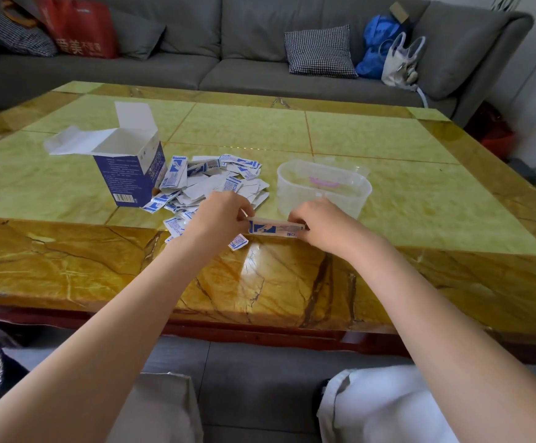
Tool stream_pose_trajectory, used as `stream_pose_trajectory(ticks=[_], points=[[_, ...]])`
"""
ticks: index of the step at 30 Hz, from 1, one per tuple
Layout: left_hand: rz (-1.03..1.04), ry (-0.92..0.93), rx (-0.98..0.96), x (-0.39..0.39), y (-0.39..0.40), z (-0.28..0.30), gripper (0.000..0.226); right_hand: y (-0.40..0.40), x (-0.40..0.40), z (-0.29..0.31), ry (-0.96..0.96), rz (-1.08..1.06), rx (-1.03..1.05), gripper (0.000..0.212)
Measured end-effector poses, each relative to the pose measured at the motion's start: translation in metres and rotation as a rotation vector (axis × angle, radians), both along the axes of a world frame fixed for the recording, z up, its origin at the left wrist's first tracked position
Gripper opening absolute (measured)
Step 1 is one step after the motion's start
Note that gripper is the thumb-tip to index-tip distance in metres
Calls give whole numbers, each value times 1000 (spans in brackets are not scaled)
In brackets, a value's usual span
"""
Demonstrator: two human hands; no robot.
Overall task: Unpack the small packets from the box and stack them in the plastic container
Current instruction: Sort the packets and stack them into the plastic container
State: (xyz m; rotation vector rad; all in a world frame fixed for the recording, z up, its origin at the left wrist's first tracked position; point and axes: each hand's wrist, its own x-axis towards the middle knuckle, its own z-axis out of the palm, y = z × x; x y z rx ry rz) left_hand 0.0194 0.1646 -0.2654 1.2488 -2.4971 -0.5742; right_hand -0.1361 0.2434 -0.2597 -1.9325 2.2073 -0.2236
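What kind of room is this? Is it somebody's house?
Most likely a living room in a home. A long grey sofa with a checked cushion sits behind a low marble-look coffee table, and shopping bags lie on the sofa.

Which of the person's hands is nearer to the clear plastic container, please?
The right. The right hand sits just in front of the plastic container, gripping one end of a stack of packets. The left hand holds the other end, farther left by the loose packets.

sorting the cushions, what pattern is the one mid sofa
Black-and-white houndstooth check cushion, clearest in the head view.
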Motion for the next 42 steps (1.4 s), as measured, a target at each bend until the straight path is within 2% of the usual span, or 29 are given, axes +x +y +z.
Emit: stream_pose_trajectory(ticks=[4, 13, 20, 25, 34, 37, 42], points=[[73, 42, -2, -2, 0, 0, 28, 0, 4, 3, -37, 20, -48, 37], [55, 2, 0, -6, 4, 1, 29, -1, 5, 3, -19, 12, -10, 31], [8, -120, -46, 2, 6, 10, 25, -1, 14, -5, 150, 77, -96, 32], [0, -106, -23, 3, 7, 9, 24, -5, 19, -7, 284, 173, -129, 24], [-32, -137, -94, 0, 8, 4, 20, -5, 21, -15, 150, 134, -136, 28], [-30, -146, -113, 2, 5, 4, 21, -6, 24, -18, 160, 160, -179, 35], [-47, -198, -102, 3, 6, 1, 26, -8, 25, -22, 196, 179, -205, 30]])
